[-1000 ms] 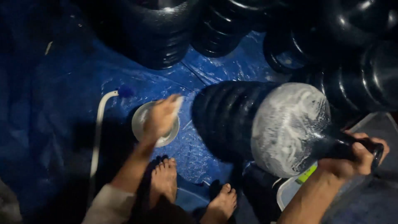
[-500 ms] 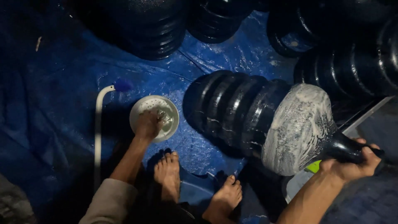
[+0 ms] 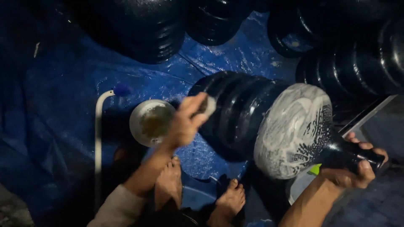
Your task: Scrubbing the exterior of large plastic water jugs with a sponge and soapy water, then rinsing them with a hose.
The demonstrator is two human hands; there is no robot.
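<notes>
Crowded behind by more dark ribbed jugs [image 3: 139, 29], with a small white bowl [image 3: 151, 122] and a white hose [image 3: 99, 138] just beside on the left. Lying on its side, the big ribbed water jug [image 3: 252, 122]: long axis running left to right, soapy shoulder and neck toward the lower right. Right hand [image 3: 351, 170] clenched round the neck; left hand [image 3: 185, 122] pinching a pale scrub pad [image 3: 209, 106] against the ribs. Crinkled blue tarp [image 3: 63, 109] underneath, bare feet [image 3: 168, 185] on it, dim light.

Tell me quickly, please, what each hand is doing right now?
Left hand: closed on a small pale scrubbing pad, pressed against the big dark jug.
Right hand: fingers wrapped around the jug's neck.
</notes>
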